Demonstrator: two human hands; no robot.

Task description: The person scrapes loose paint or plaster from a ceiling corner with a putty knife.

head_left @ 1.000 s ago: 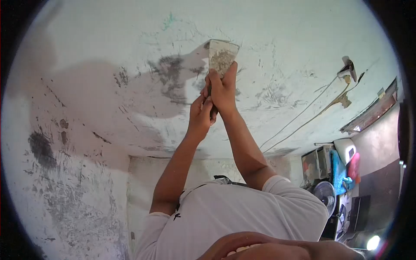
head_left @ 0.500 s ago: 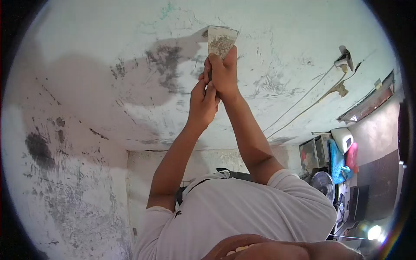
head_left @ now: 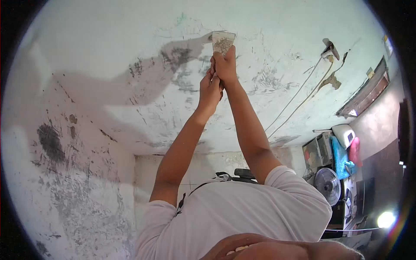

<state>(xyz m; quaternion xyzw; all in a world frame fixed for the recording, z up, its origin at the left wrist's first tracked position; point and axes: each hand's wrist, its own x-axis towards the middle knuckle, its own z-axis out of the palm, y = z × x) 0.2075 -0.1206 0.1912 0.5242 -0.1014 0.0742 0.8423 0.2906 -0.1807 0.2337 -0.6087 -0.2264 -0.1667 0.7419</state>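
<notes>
A paint scraper (head_left: 222, 40) with a wide, pale, stained blade lies against the whitish wall (head_left: 277, 47), its blade edge toward the top of the view. My right hand (head_left: 225, 69) is closed round it just below the blade, with a finger or thumb stretched up along the blade. Below and to the left, my left hand (head_left: 209, 93) is closed at the lower end of the handle, touching my right hand. The handle is mostly hidden by my fingers. Dark scuffs and patches mark the wall around the blade.
Cables hang from a wall fitting (head_left: 330, 50) on the right. A framed opening (head_left: 366, 93) is beyond them. Lower right are a fan (head_left: 327, 186), a blue cloth (head_left: 340, 158) and a bright lamp (head_left: 386, 219). A stained side wall (head_left: 82, 195) stands on the left.
The scraper and both hands sit slightly lower in the view, and my arms are more stretched out. The whole view has also shifted a little. Both hands keep their grip.
</notes>
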